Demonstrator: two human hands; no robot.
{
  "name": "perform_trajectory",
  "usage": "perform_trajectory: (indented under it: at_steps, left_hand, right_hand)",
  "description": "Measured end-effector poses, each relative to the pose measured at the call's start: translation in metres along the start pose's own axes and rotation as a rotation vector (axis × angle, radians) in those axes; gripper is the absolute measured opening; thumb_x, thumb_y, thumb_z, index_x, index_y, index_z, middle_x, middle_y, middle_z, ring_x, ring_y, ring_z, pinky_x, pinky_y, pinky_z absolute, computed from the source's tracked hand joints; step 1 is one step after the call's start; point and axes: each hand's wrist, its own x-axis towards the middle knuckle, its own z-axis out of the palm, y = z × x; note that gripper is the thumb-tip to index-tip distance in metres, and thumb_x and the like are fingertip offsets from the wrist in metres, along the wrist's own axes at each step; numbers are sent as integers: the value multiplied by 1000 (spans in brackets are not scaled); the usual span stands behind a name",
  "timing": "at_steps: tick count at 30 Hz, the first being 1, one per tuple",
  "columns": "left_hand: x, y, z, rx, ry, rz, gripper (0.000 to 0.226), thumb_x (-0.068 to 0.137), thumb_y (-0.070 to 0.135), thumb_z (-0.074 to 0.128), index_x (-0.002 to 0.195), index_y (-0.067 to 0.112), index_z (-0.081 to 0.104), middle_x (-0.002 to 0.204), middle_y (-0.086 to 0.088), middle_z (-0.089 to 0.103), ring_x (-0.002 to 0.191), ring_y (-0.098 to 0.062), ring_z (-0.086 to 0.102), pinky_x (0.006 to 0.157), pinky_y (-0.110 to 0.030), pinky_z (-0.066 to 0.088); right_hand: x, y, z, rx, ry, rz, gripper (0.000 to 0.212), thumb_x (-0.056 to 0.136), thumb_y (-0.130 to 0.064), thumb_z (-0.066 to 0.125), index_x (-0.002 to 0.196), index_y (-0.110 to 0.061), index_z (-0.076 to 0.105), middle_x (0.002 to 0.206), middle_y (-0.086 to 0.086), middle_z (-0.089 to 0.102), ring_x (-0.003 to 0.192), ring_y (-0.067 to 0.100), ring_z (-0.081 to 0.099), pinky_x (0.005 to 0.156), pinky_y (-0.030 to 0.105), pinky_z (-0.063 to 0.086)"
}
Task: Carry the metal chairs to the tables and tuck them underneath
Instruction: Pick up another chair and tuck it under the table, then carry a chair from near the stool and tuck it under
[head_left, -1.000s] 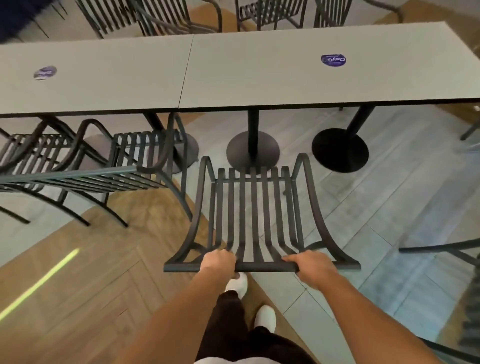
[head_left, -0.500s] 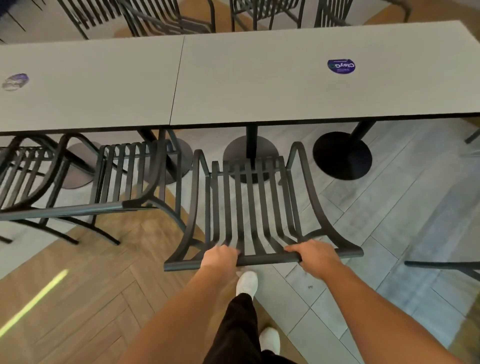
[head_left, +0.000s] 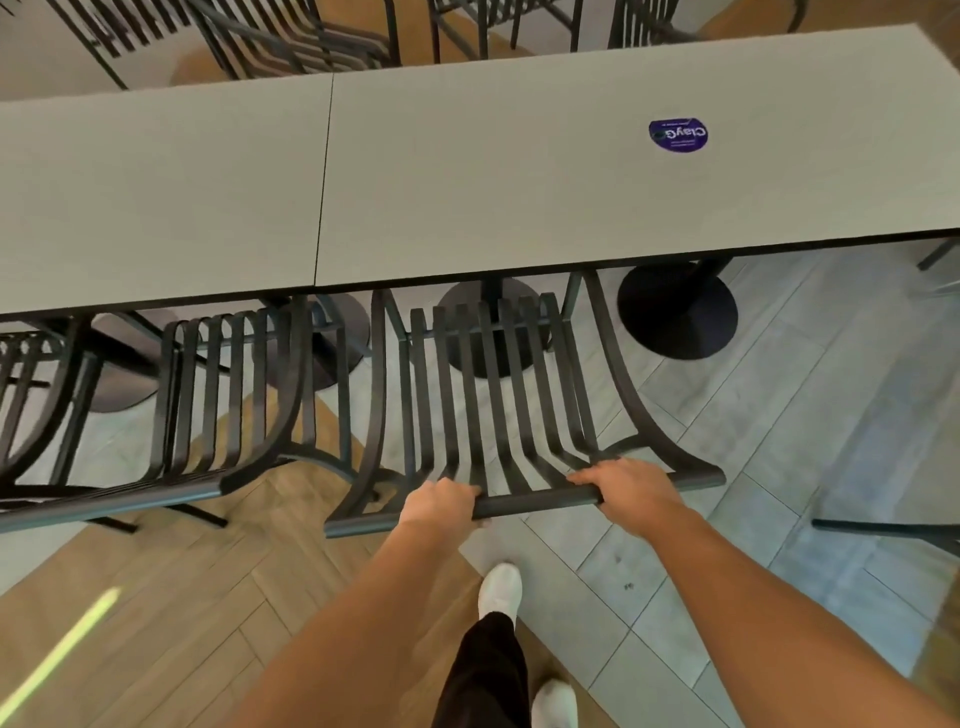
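Left hand: left hand (head_left: 440, 506) curls its fingers over the top rail of the metal chair (head_left: 498, 415), low centre of the frame.
Right hand: right hand (head_left: 631, 491) grips the same rail further right, fingers wrapped round it.
Chair: dark slatted back and seat in mid-frame, its front end under the edge of the right table (head_left: 571, 171).
Tables: two grey tops side by side across the upper frame; a purple sticker (head_left: 678, 135) sits on the right one.
Neighbour: a second chair (head_left: 218, 395) stands at left, partly under the left table (head_left: 156, 192).
Floor: a round table base (head_left: 678, 312) at right.
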Motion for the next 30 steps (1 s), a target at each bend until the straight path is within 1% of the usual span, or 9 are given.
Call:
perform_trajectory:
  at_steps: [6, 9, 11, 14, 17, 21, 23, 26, 30]
  left_hand:
    - [11, -4, -12, -23, -57, -8, 59, 98, 62, 58, 148, 32, 51, 117, -2, 66, 108, -23, 65, 95, -41, 57]
    - [7, -2, -20, -94, -119, -13, 81, 86, 79, 58, 150, 30, 49, 120, -1, 66, 111, -22, 64, 93, -36, 55]
    - [3, -2, -24, -74, -129, 5, 91, 80, 89, 52, 150, 31, 49, 118, 1, 65, 109, -20, 63, 90, -34, 54]
    - [3, 10, -36, -45, -59, 90, 103, 74, 98, 35, 155, 34, 43, 131, 1, 61, 118, -22, 61, 99, -41, 54]
    - [10, 35, -56, -2, 11, 201, 86, 89, 87, 33, 153, 32, 46, 142, -1, 57, 125, -24, 59, 105, -43, 51]
    - [16, 80, -82, 23, 82, 384, 50, 102, 67, 39, 123, 29, 65, 118, 4, 65, 108, -20, 64, 99, -41, 54]
    - [13, 108, -95, 30, 97, 448, 42, 105, 60, 41, 106, 26, 67, 102, 5, 66, 98, -19, 65, 91, -40, 55]
    - [12, 151, -107, 114, 150, 534, 47, 105, 59, 40, 93, 22, 66, 88, 6, 64, 86, -19, 64, 82, -40, 55]
    - [14, 215, -108, 177, 142, 675, 45, 106, 56, 44, 86, 21, 64, 76, 6, 62, 72, -14, 62, 71, -37, 55]
  right_hand:
    - [6, 2, -9, 85, 14, 0, 44, 98, -36, 66, 141, -39, 57, 125, -2, 66, 115, 22, 62, 97, 39, 54]
    - [0, 4, -17, 286, -23, 61, 59, 86, -52, 75, 140, -35, 58, 121, -5, 66, 115, 21, 61, 94, 36, 51]
    - [-9, 7, -23, 428, -67, 108, 73, 78, -60, 79, 142, -33, 56, 125, -5, 65, 118, 20, 60, 99, 38, 52]
    - [-27, 18, -30, 625, -24, 210, 79, 77, -69, 75, 143, -30, 57, 132, -2, 66, 120, 20, 61, 104, 41, 51]
    - [-49, 34, -37, 860, 157, 314, 56, 92, -58, 68, 135, -23, 64, 125, -1, 70, 111, 17, 64, 100, 36, 51]
    - [-80, 64, -37, 944, 417, 454, 32, 103, -44, 55, 116, -19, 71, 101, 0, 73, 95, 18, 68, 83, 32, 53]
    - [-99, 81, -32, 917, 462, 549, 31, 105, -45, 51, 105, -20, 69, 91, 1, 70, 85, 19, 65, 78, 34, 53]
    - [-129, 108, -14, 908, 488, 665, 34, 102, -49, 51, 86, -22, 63, 75, -1, 63, 72, 20, 62, 68, 37, 53]
    - [-177, 144, 23, 907, 447, 803, 37, 102, -52, 50, 84, -22, 62, 75, -1, 63, 71, 19, 61, 62, 32, 49]
